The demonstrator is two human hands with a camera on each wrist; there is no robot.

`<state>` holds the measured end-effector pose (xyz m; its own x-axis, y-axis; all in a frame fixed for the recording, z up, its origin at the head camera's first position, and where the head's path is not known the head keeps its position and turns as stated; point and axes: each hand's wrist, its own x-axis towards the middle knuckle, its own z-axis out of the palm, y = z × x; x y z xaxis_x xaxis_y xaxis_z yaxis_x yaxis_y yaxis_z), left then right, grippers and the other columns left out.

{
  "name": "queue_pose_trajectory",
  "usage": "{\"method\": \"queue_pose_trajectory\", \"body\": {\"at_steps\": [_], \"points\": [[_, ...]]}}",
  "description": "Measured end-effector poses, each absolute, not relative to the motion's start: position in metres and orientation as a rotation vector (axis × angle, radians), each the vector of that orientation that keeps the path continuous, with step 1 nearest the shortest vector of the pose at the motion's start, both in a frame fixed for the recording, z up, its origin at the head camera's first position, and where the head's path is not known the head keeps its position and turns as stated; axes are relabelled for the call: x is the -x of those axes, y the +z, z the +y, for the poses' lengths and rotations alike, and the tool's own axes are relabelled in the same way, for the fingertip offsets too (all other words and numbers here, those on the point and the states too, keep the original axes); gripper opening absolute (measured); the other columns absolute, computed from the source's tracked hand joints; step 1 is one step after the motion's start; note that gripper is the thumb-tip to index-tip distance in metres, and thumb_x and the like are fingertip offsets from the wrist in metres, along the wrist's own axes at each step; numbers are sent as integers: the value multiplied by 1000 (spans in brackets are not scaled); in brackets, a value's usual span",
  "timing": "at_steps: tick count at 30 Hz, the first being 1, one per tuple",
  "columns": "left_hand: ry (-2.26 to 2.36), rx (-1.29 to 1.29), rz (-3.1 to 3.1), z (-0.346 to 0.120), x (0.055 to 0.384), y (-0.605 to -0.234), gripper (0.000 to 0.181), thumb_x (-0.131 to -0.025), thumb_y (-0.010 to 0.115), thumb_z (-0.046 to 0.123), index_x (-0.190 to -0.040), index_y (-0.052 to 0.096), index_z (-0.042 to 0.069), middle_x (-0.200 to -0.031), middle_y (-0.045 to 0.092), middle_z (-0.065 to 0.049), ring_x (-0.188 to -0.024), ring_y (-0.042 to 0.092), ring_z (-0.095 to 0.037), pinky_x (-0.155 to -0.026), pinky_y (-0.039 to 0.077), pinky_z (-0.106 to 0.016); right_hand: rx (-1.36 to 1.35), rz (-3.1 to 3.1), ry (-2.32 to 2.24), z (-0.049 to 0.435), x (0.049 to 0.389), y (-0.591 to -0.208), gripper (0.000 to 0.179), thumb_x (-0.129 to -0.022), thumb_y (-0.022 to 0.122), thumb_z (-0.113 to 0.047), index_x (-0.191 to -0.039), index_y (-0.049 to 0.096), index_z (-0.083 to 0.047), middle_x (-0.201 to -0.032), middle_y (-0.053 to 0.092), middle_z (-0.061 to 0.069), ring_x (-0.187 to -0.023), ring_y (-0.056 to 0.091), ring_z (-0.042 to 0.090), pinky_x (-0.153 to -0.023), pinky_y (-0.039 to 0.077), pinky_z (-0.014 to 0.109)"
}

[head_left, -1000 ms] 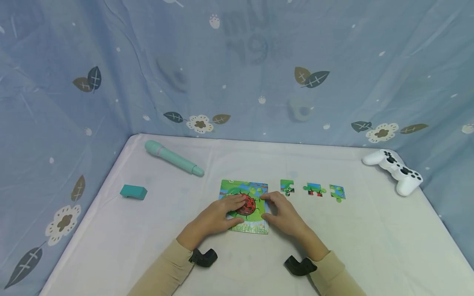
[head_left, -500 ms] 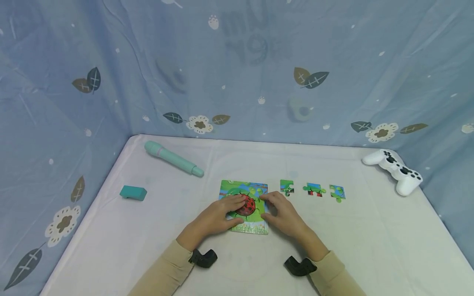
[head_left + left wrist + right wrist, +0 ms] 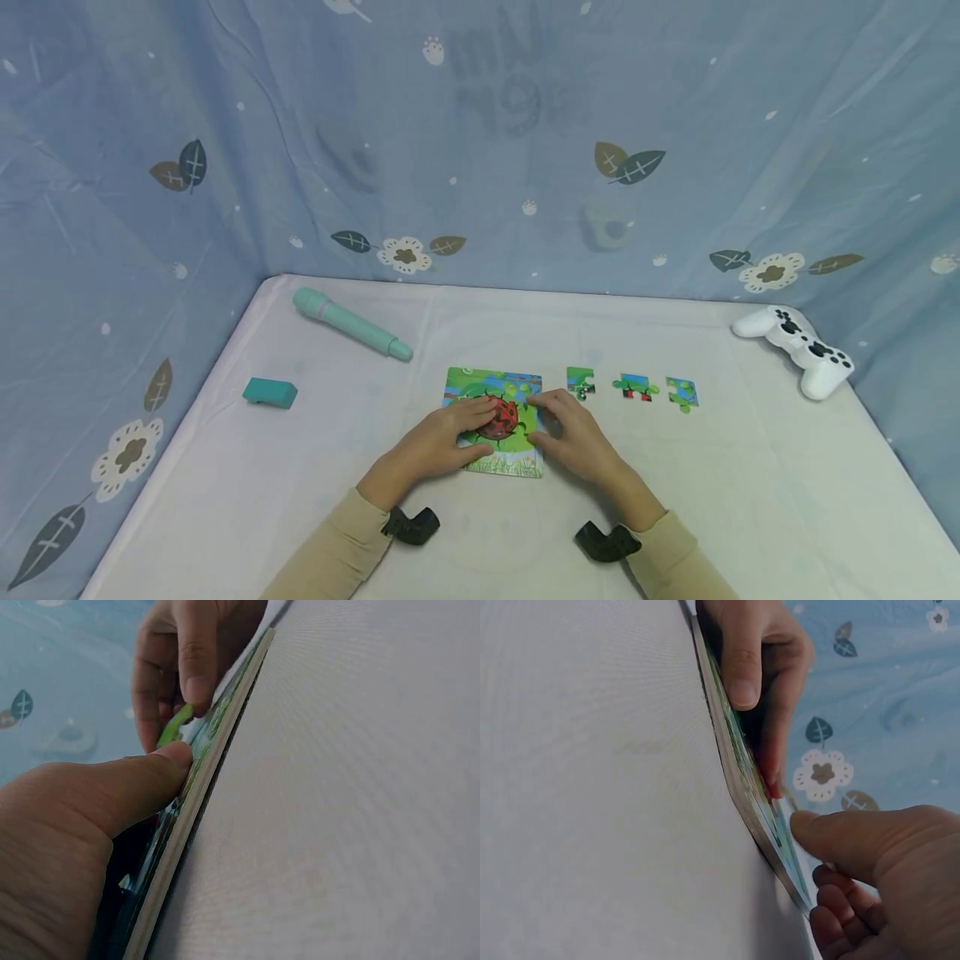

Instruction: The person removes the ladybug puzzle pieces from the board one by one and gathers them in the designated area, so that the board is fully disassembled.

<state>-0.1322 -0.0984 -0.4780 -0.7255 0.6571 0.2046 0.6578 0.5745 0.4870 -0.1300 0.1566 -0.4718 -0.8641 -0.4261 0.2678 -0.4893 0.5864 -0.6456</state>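
A square jigsaw puzzle [image 3: 506,463] with a red ladybug on green lies flat at the middle of the white table. My left hand [image 3: 441,439] rests on its left part, fingers extended over the ladybug and thumb lower down. At the right edge, my right hand [image 3: 576,439] pinches a green puzzle piece [image 3: 175,727] between thumb and fingers. In the left wrist view this piece stands slightly raised from the puzzle's surface; the fingers hide much of it. Three loose puzzle pieces lie in a row behind and right of the hand, the nearest a green corner piece [image 3: 579,380].
A mint toy microphone [image 3: 352,323] lies at the back left, with a teal block [image 3: 270,392] nearer the left edge. A white game controller [image 3: 797,346] sits at the back right. Blue patterned cloth [image 3: 495,167] hangs behind the table.
The head view has shifted very slightly. Both hands, the puzzle and the loose pieces keep their places.
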Motion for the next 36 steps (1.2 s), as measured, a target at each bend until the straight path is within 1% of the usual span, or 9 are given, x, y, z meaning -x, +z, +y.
{"method": "queue_pose_trajectory", "body": {"at_steps": [6, 11, 16, 21, 23, 25, 28, 30, 36], "points": [[-879, 1172, -2786, -99, 132, -477, 56, -89, 65, 36, -134, 53, 5, -143, 49, -6, -134, 44, -25, -108, 41, -42, -755, -2747, 1211, 161, 131, -466, 46, -81, 75, -14, -123, 60, -5, -117, 60, 5, -100, 57, 17, -86, 52, 35], [-872, 1159, -2806, -99, 131, -479, 57, -89, 65, 36, -135, 53, 5, -143, 49, -6, -134, 43, -25, -108, 41, -41, -736, -2785, 1232, 171, 134, -455, 47, -81, 74, -9, -125, 59, -4, -119, 59, 7, -102, 58, 21, -87, 53, 39], [-888, 1151, -2813, -98, 132, -479, 57, -89, 65, 36, -136, 52, 5, -143, 49, -7, -134, 43, -26, -107, 42, -41, -694, -2806, 1199, 198, 136, -446, 47, -81, 73, -6, -126, 58, -4, -119, 58, 8, -101, 57, 23, -87, 52, 43], [-882, 1159, -2817, -98, 132, -478, 57, -89, 65, 36, -135, 52, 5, -143, 49, -6, -134, 43, -26, -108, 41, -41, -623, -2830, 1139, 234, 134, -444, 47, -83, 72, -7, -128, 56, -4, -123, 58, 10, -102, 56, 25, -86, 50, 46], [-874, 1163, -2816, -99, 132, -479, 57, -89, 65, 36, -135, 53, 5, -143, 49, -6, -134, 43, -26, -108, 41, -41, -595, -2836, 1098, 248, 131, -444, 47, -83, 72, -9, -128, 56, -4, -122, 58, 10, -101, 56, 23, -86, 50, 41], [-873, 1165, -2812, -99, 132, -479, 57, -89, 66, 36, -135, 53, 5, -143, 49, -6, -134, 43, -26, -108, 41, -41, -573, -2839, 1066, 261, 127, -444, 47, -84, 72, -10, -128, 56, -4, -121, 58, 11, -100, 55, 20, -86, 50, 32], [-872, 1173, -2804, -99, 132, -481, 57, -89, 66, 36, -134, 53, 5, -143, 49, -6, -134, 43, -26, -108, 41, -41, -531, -2846, 1036, 280, 120, -442, 46, -83, 72, -11, -127, 58, -5, -119, 59, 11, -98, 54, 9, -84, 46, 16], [-883, 1176, -2799, -99, 132, -481, 56, -89, 66, 36, -134, 54, 5, -143, 49, -6, -134, 43, -26, -108, 41, -41, -500, -2857, 1038, 293, 116, -442, 46, -83, 72, -12, -126, 58, -5, -119, 59, 12, -97, 52, 1, -82, 43, 9], [-888, 1177, -2797, -100, 133, -482, 56, -88, 66, 35, -134, 53, 5, -144, 48, -4, -135, 43, -25, -110, 39, -40, -391, -2915, 1012, 331, 106, -442, 47, -84, 72, -16, -126, 57, -2, -117, 57, 13, -94, 43, -16, -79, 36, 1]]}}
